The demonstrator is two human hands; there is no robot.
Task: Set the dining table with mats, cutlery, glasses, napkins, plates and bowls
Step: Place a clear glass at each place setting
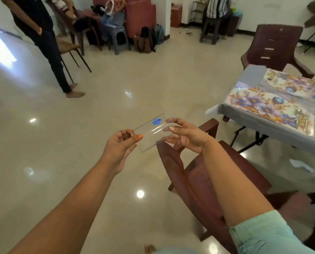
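I hold a clear plastic sheet (150,133) with a small blue sticker on it, out in front of me above the floor. My left hand (122,143) pinches its left edge and my right hand (185,135) pinches its right edge. To the right stands the dining table (252,118) under a grey cloth. Two floral mats lie on it, the near mat (266,105) and the far mat (295,85). Some cutlery (302,116) rests on the near mat's right end.
A dark red plastic chair (195,178) stands right below my right arm. Another dark red chair (275,46) is behind the table. A person in dark clothes (45,41) stands at the far left, and more people, chairs and bags line the back wall.
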